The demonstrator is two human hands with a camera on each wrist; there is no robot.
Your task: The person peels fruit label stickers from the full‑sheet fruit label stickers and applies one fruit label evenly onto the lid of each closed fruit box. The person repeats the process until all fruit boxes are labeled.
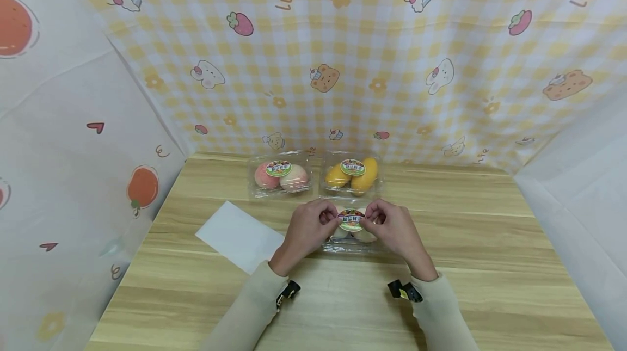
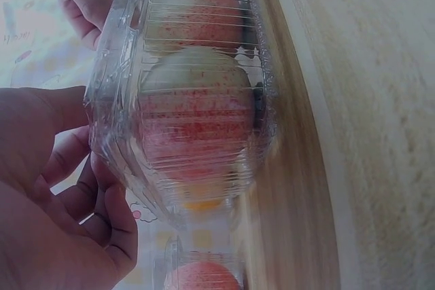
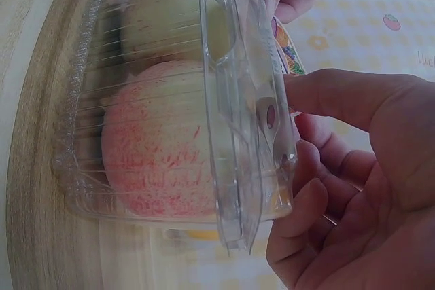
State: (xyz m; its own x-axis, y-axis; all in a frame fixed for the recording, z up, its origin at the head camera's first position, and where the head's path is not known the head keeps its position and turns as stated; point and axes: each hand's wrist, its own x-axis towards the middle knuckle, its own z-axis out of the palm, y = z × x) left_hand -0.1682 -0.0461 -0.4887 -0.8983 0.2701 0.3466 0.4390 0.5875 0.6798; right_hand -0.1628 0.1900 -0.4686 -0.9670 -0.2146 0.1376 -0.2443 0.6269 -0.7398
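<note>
An oval printed sticker (image 1: pixel 351 221) lies over the lid of the nearest clear plastic box (image 1: pixel 350 248). My left hand (image 1: pixel 311 226) pinches the sticker's left edge between thumb and forefinger, while my right hand (image 1: pixel 393 229) pinches its right edge. Inside that box, in the left wrist view, sit pink and pale green peaches (image 2: pixel 197 110). The right wrist view shows part of the colourful sticker (image 3: pixel 289 49) standing at a slant just off the lid, with the fingers close against the box's upper side.
Behind stand two more labelled clear boxes, one with pink peaches (image 1: pixel 281 177), the other with yellow mangoes (image 1: pixel 364 177). A white sheet of paper (image 1: pixel 240 236) lies left on the wooden table (image 1: pixel 470 231). A checked cloth (image 1: pixel 382 46) hangs at the back.
</note>
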